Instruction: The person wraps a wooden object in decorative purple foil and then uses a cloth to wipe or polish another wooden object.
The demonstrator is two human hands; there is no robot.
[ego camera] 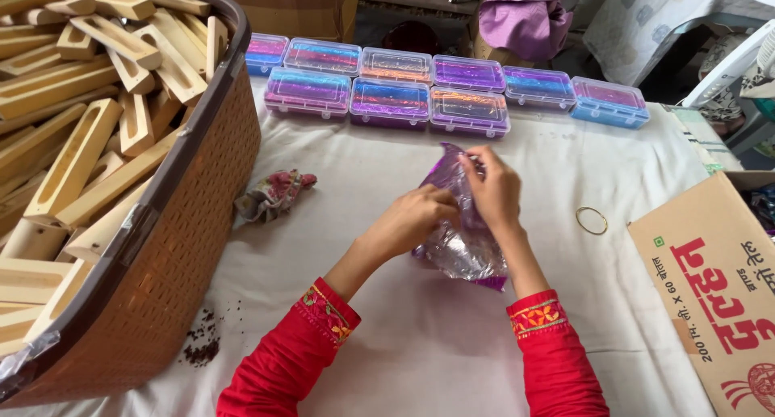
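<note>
Between both hands at the middle of the cloth-covered bench [387, 336], a crinkled purple foil packet [462, 247] is pinched by the left hand [409, 219] and right hand [492, 189].

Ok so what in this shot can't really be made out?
Head view only:
- Contents of the purple foil bag: hidden by its crinkled shiny wrap and both hands, left hand and right hand.
- Contents of the clear lidded boxes: too small, blurred by reflections.
- Wicker basket of wooden blocks: cut off by the left edge.
- Cardboard carton: cut off by the right edge.
</note>
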